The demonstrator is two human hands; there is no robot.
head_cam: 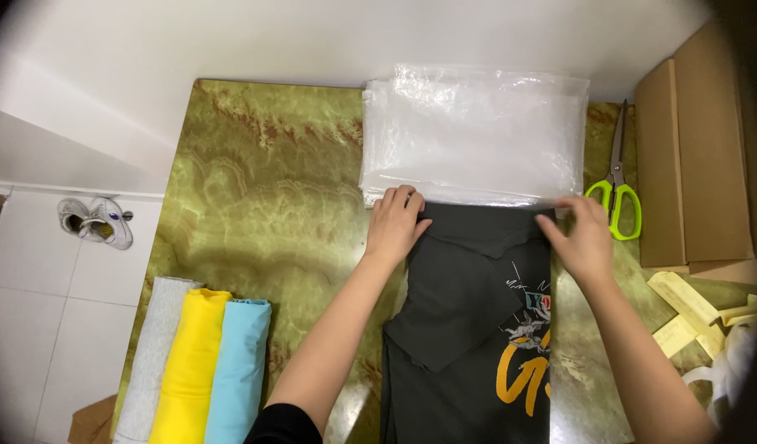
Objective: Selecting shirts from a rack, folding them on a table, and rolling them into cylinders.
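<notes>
**A:** Head view, I'm looking straight down at a green marbled table (263, 197). Both forearms run up from the bottom edge. My left hand (395, 224) lies palm down, fingers together and curled over the top left corner of a folded dark grey T-shirt (465, 321).

**B:** And the other one?

**A:** My right hand (582, 234) sits at the shirt's top right corner, fingers bent and pinching the fabric edge, thumb tucked under. So both hands hold the shirt's upper edge, one at each end.

**B:** Where does the shirt lie?

**A:** Between my arms, its printed orange and white graphic toward the right. Its top edge touches a stack of clear plastic bags (477, 136). Green-handled scissors (617, 189) lie just right of the bags, beside cardboard boxes (699, 156). Rolled grey, yellow and light blue fabrics (198, 362) sit well apart at lower left.
</notes>
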